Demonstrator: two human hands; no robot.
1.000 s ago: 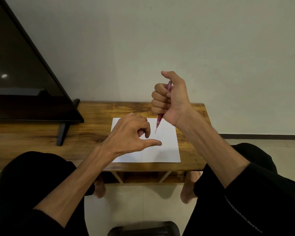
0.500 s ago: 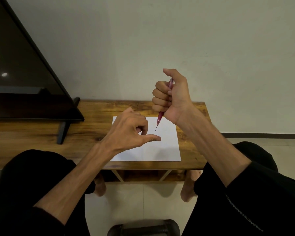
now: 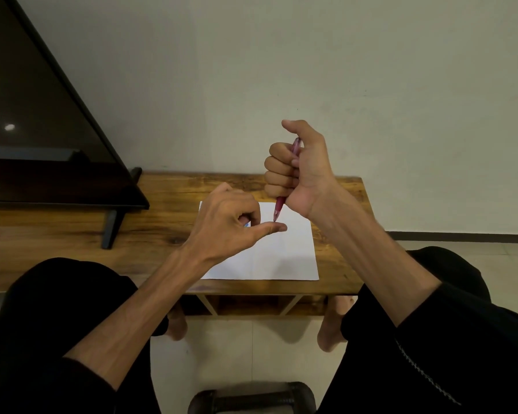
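My right hand (image 3: 304, 171) is raised above the table and grips a red pen (image 3: 279, 209) in its fist, with the tip pointing down and the thumb stuck up. Just below and to the left is my left hand (image 3: 222, 225), its fingers curled and its thumb stretched out right under the pen tip. A small blue piece (image 3: 246, 225) shows inside the curled fingers. Under both hands a blank white sheet of paper (image 3: 281, 258) lies flat on the wooden table (image 3: 162, 204).
A dark flat screen (image 3: 42, 130) stands on the left of the table on a black foot (image 3: 111, 225). A pale wall rises behind. My knees in black trousers flank the table's front edge, and a dark stool (image 3: 251, 397) is at the bottom.
My left hand has crept up and right, so its thumb now lies just under the pen tip. A blue piece now shows in its fingers. The right hand has hardly moved.
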